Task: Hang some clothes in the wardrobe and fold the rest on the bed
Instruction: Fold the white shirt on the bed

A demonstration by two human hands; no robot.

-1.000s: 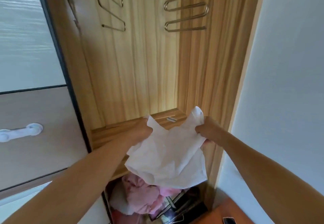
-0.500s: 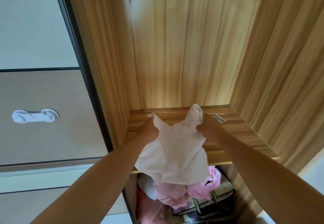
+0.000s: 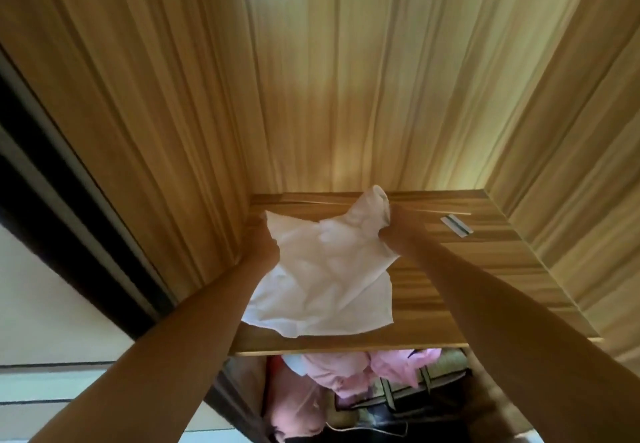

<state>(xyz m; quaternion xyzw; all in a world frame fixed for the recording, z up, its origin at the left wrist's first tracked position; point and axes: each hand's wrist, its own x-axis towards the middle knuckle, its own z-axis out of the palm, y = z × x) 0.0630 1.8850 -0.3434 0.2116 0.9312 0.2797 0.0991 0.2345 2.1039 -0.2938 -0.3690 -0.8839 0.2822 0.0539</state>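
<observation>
White garment [image 3: 322, 279] between left hand [image 3: 263, 245], right hand [image 3: 389, 231] (gripped)

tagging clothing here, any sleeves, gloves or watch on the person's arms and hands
No. The left forearm and right forearm are bare in view: no sleeve, watch or bracelet. The left hand and right hand are ungloved; rings cannot be told.
</observation>
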